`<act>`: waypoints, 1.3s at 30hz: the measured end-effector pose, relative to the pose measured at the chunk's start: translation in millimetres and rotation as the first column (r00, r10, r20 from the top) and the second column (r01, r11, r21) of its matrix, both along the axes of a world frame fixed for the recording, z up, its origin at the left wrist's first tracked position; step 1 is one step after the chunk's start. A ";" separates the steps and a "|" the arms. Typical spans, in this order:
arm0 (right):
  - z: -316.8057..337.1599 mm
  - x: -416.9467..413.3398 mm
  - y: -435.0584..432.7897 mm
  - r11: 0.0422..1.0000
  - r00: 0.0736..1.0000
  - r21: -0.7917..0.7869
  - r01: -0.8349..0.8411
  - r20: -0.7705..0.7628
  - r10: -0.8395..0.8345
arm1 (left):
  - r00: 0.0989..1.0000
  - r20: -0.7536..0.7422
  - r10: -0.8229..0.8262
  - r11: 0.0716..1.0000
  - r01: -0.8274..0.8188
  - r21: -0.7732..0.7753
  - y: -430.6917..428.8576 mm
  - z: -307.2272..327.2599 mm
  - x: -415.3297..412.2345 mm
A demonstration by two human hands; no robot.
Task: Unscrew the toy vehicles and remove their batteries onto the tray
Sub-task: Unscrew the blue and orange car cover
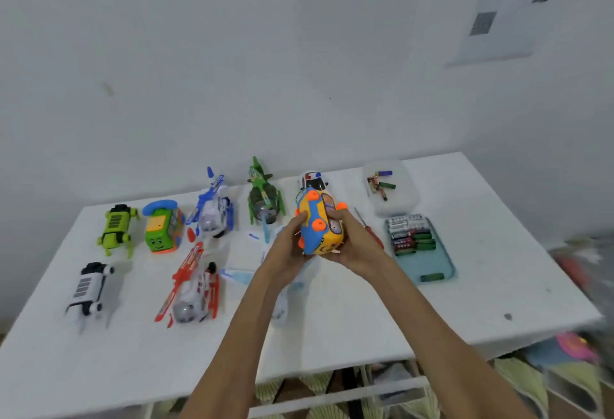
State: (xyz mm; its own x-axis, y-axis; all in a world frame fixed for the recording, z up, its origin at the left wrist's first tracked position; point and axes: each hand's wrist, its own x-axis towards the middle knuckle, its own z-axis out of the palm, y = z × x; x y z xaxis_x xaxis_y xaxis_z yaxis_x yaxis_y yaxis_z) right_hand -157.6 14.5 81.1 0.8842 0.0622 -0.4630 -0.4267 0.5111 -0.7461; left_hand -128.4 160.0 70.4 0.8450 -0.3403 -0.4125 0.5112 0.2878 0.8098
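Clasped between left hand (286, 247) and right hand (357, 249), fingers curled round its sides: yellow-and-blue toy bus (319, 236), above the worktop (349, 335), left of the tray (443, 269). Likely light, stiff, slick plastic; best gripped across the body, clear of the orange wheels (312, 195).

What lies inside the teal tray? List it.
The teal tray holds a packed cluster of batteries at its far end and one green battery alone near its front. Whatever lies beneath the cluster is covered.
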 end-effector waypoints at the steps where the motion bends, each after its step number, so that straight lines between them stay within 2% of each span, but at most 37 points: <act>1: -5.5 -1.6 -13.3 0.998 1.000 0.061 -0.029 -0.007 0.029 | 0.999 -0.039 -0.024 0.999 0.023 -0.041 -13.3 -2.0 -4.1; 3: -18.3 -2.9 -42.3 0.990 0.994 0.095 -0.100 -0.026 0.103 | 0.996 -0.085 -0.007 0.998 0.002 -0.064 -41.5 -7.3 -13.1; 4: -23.8 -3.1 -53.1 0.988 0.987 0.051 -0.147 -0.049 0.150 | 0.995 -0.102 0.013 0.998 -0.019 -0.062 -51.0 -13.2 -16.9; 7: -28.0 -3.1 -77.4 0.931 0.949 -0.211 -0.300 -0.164 0.268 | 0.987 -0.155 0.033 0.991 -0.053 -0.126 -71.2 -31.5 -25.5; 9: -29.0 -0.3 -90.5 0.833 0.948 -0.455 -0.314 -0.200 0.247 | 0.987 -0.159 0.017 0.990 -0.039 -0.138 -82.8 -39.2 -31.8; 11: -27.7 3.7 -94.5 0.694 0.979 -0.690 -0.203 -0.123 0.163 | 0.992 -0.120 0.039 0.993 -0.052 -0.110 -87.8 -47.3 -31.7; 14: -39.6 13.9 -108.1 0.366 0.990 -0.929 -0.047 0.005 0.140 | 0.991 0.010 0.136 0.988 -0.134 -0.076 -95.1 -57.5 -19.8; 16: -50.9 25.9 -116.4 0.222 0.981 -0.975 0.007 0.049 0.187 | 0.988 0.078 0.132 0.991 -0.128 -0.046 -90.7 -56.0 -12.5; 18: -60.2 31.2 -120.3 0.077 0.962 -0.997 -0.011 0.011 0.274 | 0.987 0.118 0.112 0.992 -0.118 0.040 -89.1 -49.6 -9.9; 21: -68.9 33.6 -113.8 -0.154 0.914 -0.985 -0.080 -0.134 0.383 | 0.990 0.095 0.099 0.992 -0.106 0.062 -89.4 -54.7 0.2; 23: -75.5 34.4 -108.1 -0.225 0.880 -0.963 -0.148 -0.232 0.414 | 0.994 0.057 0.093 0.993 -0.097 0.065 -88.8 -59.1 7.4; 25: -79.7 35.9 -106.7 -0.206 0.878 -0.967 -0.152 -0.227 0.422 | 0.997 0.046 0.055 0.996 -0.059 0.073 -87.2 -63.7 10.3; 26: -80.3 37.9 -107.2 -0.135 0.891 -0.980 -0.147 -0.190 0.412 | 0.998 0.061 0.026 0.997 -0.031 0.073 -86.5 -65.8 11.2; 28: -74.2 41.4 -111.6 0.098 0.938 -0.987 -0.129 -0.089 0.336 | 0.996 0.092 -0.005 0.996 -0.003 0.087 -85.0 -66.0 13.7; 30: -63.7 45.1 -117.1 0.282 0.972 -0.957 -0.066 0.003 0.237 | 0.993 0.117 0.000 0.993 -0.014 0.114 -82.7 -65.4 20.8; 34: -36.2 50.9 -122.5 0.472 0.974 -0.875 0.101 0.185 0.133 | 0.979 0.139 0.148 0.962 -0.176 0.210 -82.2 -58.3 35.3; 36: -24.7 57.3 -120.6 0.506 0.964 -0.848 0.158 0.244 0.108 | 0.963 0.164 0.216 0.941 -0.250 0.227 -80.7 -56.3 42.2; 39: -16.9 65.2 -118.5 0.396 0.927 -0.881 0.261 0.342 0.152 | 0.944 0.224 0.240 0.938 -0.285 0.195 -75.2 -53.2 52.5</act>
State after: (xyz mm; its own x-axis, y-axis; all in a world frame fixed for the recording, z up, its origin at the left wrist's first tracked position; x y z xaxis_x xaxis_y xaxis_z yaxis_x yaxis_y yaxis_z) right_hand -92.4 -104.0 64.1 0.9606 -0.2608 0.0965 -0.0618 -0.5384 -0.8404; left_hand -75.9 84.8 17.2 0.9625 -0.0139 -0.2710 0.2686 0.1922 0.9439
